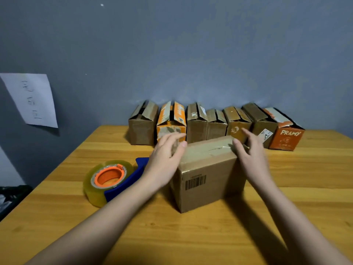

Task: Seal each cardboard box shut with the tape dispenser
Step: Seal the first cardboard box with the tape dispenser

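A brown cardboard box (208,169) with a barcode on its front stands in the middle of the wooden table, flaps closed with tape along its top seam. My left hand (166,155) is at its left top edge, fingers straight, thumb near the corner. My right hand (250,150) lies against its right top edge with straight fingers, thumb on the top. The tape dispenser (112,180), blue with an orange core and a clear tape roll, lies on the table left of the box, untouched.
Several small boxes stand in a row against the grey wall, flaps open: brown ones (142,125), an orange-and-white one (172,121) and an orange one marked PRAMY (286,136). A paper sheet (32,100) hangs on the wall at left. The table (191,236) continues toward me.
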